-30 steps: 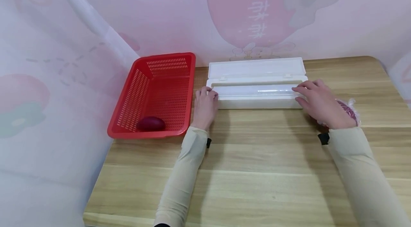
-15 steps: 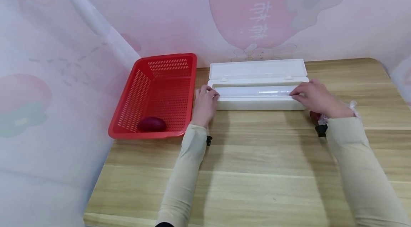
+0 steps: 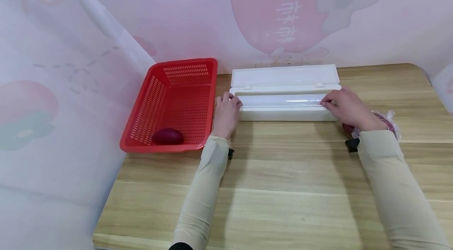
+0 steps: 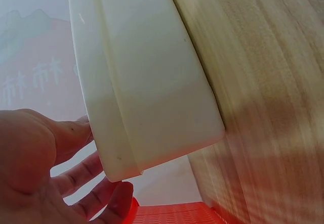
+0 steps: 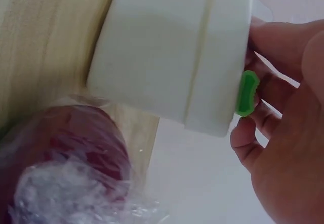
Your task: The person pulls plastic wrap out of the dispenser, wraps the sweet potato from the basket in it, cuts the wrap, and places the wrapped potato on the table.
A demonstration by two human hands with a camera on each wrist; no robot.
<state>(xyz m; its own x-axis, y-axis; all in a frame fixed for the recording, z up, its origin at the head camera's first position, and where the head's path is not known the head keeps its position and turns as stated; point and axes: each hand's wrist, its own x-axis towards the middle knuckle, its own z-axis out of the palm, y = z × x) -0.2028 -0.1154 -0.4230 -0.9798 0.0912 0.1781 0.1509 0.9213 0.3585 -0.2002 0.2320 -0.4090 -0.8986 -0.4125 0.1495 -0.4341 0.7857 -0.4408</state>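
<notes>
A long white cling film dispenser lies at the back of the table with its lid folded back. The roll of cling film shows inside it. At the left end, my left hand has thumb and index finger bent together over the film's edge. My right hand pinches the film at the right end, thumb against index finger. In the right wrist view, a small green piece sits at the box's edge beside the fingers. The left wrist view shows fingers around the box's end; the thumb tip is hidden.
A red plastic basket stands left of the dispenser, with a dark purple oval vegetable in it. A dark red oval item wrapped in film lies by my right wrist. A printed cloth wall rises behind the wooden table.
My right hand has moved slightly left, and its spread thumb and index finger have closed together at the film's right end. The left hand stays at the left end.
</notes>
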